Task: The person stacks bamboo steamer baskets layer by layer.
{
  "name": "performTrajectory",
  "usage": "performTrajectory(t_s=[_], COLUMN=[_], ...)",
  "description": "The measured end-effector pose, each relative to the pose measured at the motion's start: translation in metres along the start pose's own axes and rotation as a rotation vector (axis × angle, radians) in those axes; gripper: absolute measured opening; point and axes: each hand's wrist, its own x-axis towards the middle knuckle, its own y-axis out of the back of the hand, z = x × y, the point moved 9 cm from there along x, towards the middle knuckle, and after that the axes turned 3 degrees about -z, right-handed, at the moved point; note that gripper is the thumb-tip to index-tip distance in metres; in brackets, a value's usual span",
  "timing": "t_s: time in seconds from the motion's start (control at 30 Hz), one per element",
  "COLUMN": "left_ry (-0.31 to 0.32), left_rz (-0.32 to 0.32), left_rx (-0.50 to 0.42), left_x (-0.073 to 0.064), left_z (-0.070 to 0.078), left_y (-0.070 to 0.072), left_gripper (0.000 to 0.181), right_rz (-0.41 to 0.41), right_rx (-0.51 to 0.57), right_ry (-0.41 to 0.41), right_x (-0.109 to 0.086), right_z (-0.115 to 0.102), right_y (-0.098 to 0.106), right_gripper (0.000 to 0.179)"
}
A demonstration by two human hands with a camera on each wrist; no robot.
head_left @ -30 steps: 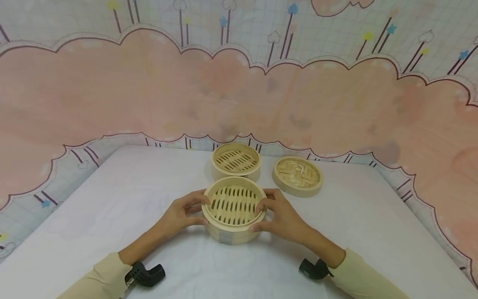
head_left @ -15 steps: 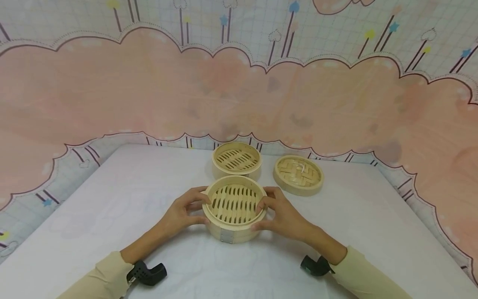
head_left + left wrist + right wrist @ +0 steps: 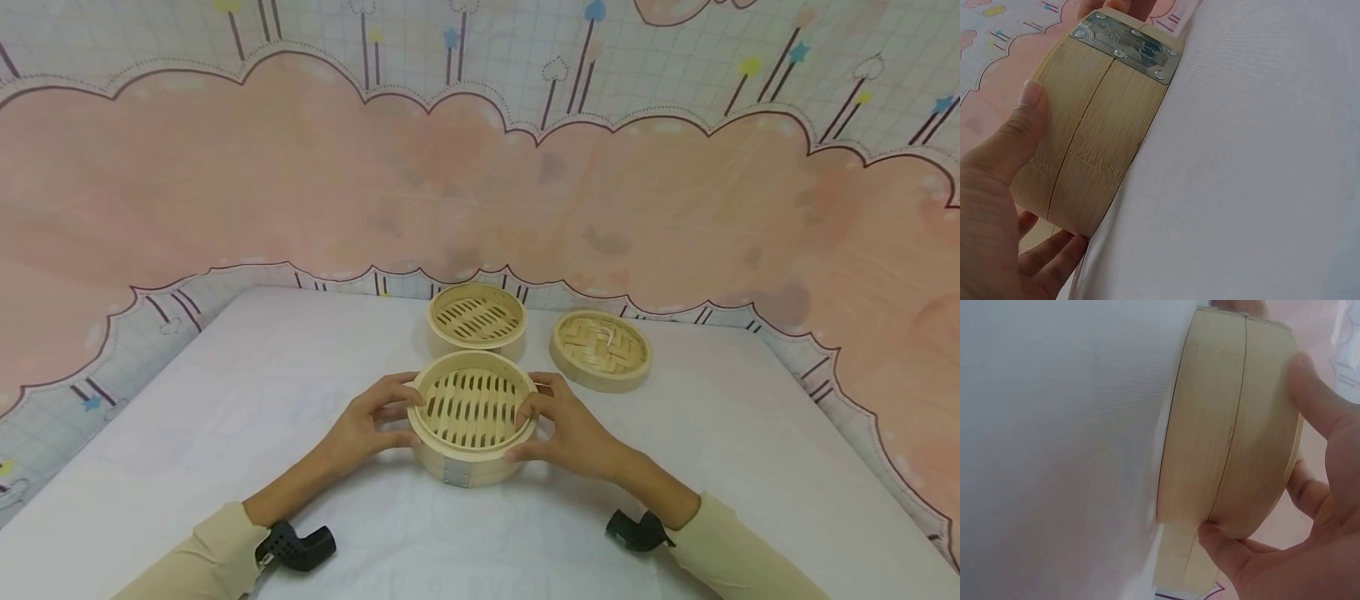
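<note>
Bamboo steamer [image 3: 474, 421], just below centre of the head view, its sides pinched between fingers and thumbs of left hand [image 3: 377, 418] and right hand [image 3: 561, 429], unshifted since a second ago, suggesting a steadying hold.

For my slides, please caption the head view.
Left hand and right hand grip a slatted bamboo steamer basket; a second basket and woven lid sit behind.

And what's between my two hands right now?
The front steamer basket, held by the left hand and right hand; the head view shows it.
</note>
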Motion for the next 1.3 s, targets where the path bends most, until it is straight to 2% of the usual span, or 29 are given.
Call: performTrajectory(t_s=[0.3, 0.43, 0.6, 0.8, 1.0, 1.3], left_ry=[-0.008, -0.017, -0.018, -0.011, -0.020, 0.002], left_rz=[-0.006, -0.001, -0.001, -0.005, -0.006, -0.005], left_rx=[-0.010, -0.010, 0.009, 0.015, 0.024, 0.033], left_x=[0.001, 0.000, -0.001, -0.001, -0.002, -0.001], left_z=[0.001, 0.001, -0.001, -0.001, 0.000, -0.002], left_y=[0.000, 0.001, 0.001, -0.001, -0.002, -0.002], left_gripper=[0.046, 0.047, 0.046, 0.045, 0.045, 0.045], right_rz=[-0.035, -0.038, 0.006, 0.065, 0.115, 0.118], right_rx=[-0.041, 0.012, 0.065, 0.016, -0.003, 0.027], right_ry=[-0.001, 0.021, 0.040, -0.002, -0.048, -0.077], right_x=[0.002, 0.004, 0.008, 0.009, 0.010, 0.012], right_z=[0.002, 0.004, 0.011, 0.021, 0.031, 0.039], right_y=[0.004, 0.008, 0.016, 0.026, 0.034, 0.034], right_gripper=[0.032, 0.025, 0.013, 0.024, 0.027, 0.030])
